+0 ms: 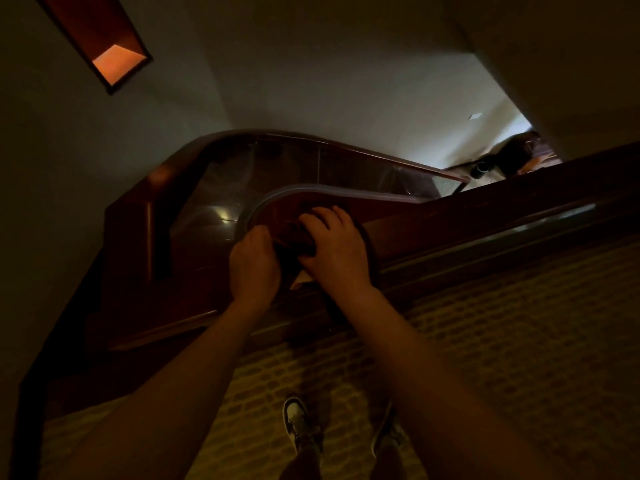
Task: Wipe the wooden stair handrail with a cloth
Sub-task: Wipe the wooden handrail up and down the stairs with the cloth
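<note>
The dark wooden handrail [485,216] runs from the right toward the middle, then curves around a stairwell bend. On its top lies a dark cloth [294,242], bunched between both hands. My left hand [254,265] grips the cloth's left end with curled fingers. My right hand [334,251] lies over the cloth and the rail, fingers bent down onto the fabric. The light is dim and much of the cloth is hidden under the hands.
Glass balustrade panels [221,202] sit below the curved rail. Patterned carpet [502,341] covers the landing where my shoes [298,424] stand. Grey walls rise behind, with a lit wooden niche [117,64] at upper left. A brighter floor area [485,133] shows at right.
</note>
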A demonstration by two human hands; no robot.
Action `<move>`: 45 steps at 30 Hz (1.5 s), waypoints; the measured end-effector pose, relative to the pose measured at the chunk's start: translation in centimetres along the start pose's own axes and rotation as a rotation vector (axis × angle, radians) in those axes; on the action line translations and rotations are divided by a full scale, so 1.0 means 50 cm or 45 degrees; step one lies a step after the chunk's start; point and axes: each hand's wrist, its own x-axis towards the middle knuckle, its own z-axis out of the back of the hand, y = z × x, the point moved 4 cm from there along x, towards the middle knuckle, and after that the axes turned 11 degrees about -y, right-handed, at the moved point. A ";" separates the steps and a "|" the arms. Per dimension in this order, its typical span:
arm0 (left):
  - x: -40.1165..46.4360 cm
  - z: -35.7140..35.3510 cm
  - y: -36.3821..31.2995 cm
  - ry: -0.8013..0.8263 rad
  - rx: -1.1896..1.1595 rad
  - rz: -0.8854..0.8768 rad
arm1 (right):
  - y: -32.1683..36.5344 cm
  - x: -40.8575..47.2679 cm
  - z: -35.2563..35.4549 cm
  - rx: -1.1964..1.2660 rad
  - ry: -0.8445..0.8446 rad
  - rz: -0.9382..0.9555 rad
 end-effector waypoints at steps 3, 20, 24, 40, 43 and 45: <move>0.002 -0.004 -0.016 0.047 0.150 -0.050 | -0.066 0.016 0.030 0.038 -0.011 0.000; 0.005 -0.001 -0.026 0.018 0.165 0.027 | -0.193 0.187 0.037 -0.056 0.681 -0.264; 0.007 0.000 -0.025 0.013 0.175 0.058 | -0.064 0.161 -0.035 0.116 0.859 -0.120; 0.003 0.067 0.028 -0.129 -0.177 -0.011 | -0.204 0.181 0.010 0.061 0.753 -0.284; 0.016 0.114 0.157 -0.189 0.268 0.042 | -0.134 0.183 -0.032 0.035 0.834 -0.255; 0.018 0.132 0.244 -0.175 0.320 0.212 | -0.054 0.172 -0.074 0.082 0.917 -0.221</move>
